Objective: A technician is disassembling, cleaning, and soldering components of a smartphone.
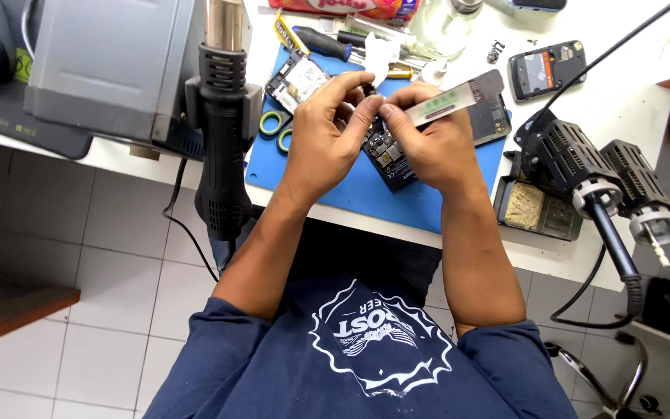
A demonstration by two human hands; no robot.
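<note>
1. The landmark is the blue rubber work mat (366, 194) lying on the white bench (606, 109); both hands work above its middle.
2. The left hand (327, 136) hovers over the mat's centre, fingers curled, its thumb and forefinger tips pinched at the near end of a flat grey rectangular phone battery with a white and green label (451, 101).
3. The right hand (436, 143) holds that same battery, thumb and fingers closed along its lower edge, so the battery slants up towards the mat's far right corner, lifted clear of the mat.
4. Under the hands, on the mat's centre, lies an opened black phone body with exposed circuit board (389, 159), partly hidden by the fingers.
5. At the mat's far left corner sits another opened phone frame with a pale inner plate (296, 77).
6. Just off the mat's left edge lie two small green-rimmed tape rolls (277, 128), and beside them a black hot-air gun (219, 140) hangs over the bench edge in a holder.
7. Beyond the mat's far edge is a blue-handled screwdriver (323, 43) among small tools.
8. To the right of the mat stand a black soldering-iron stand with a brown sponge tray (537, 206) and two black handpieces with cables (622, 186).
9. Further right of the mat's far corner lies a small dark phone with a lit screen (546, 70).
</note>
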